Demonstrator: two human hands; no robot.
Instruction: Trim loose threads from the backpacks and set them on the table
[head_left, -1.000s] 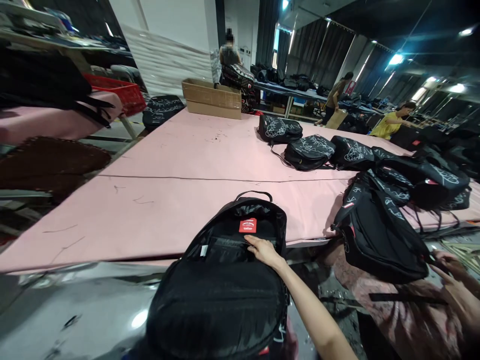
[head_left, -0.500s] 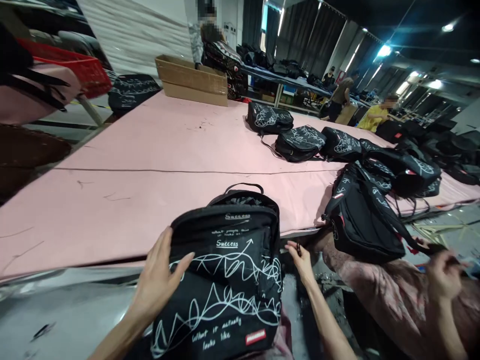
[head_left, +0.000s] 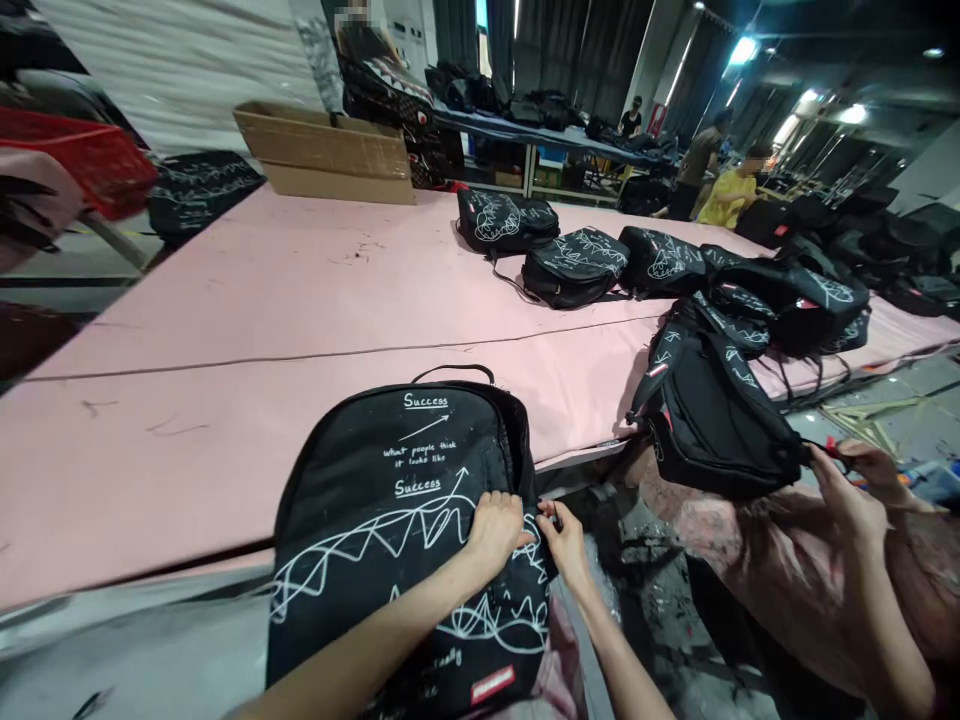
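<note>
A black backpack [head_left: 360, 560] with white scribbled lines and lettering stands upright in front of me at the table's near edge, its front panel facing me. Its top handle [head_left: 454, 370] arches above the rim, and a gap shows along the upper right side. My left hand [head_left: 495, 535] reaches across the front, its fingers curled and closed on the fabric near the right side edge. Just beside it, my right hand [head_left: 564, 540] is closed in a pinch at the bag's right side. A small dark item shows at its fingers, too small to name.
A pink-covered table [head_left: 247, 300] stretches ahead. Several more black backpacks [head_left: 577, 265] lie along its right part. At right, a co-worker's hands [head_left: 855, 495] work at another backpack [head_left: 727, 420]. A cardboard box [head_left: 326, 155] stands at the far edge, and a red crate [head_left: 82, 160] at far left.
My left hand has moved from the backpack's upper left edge across to its right side and closed there. My right hand has come in against the side. The front panel's top now stands upright.
</note>
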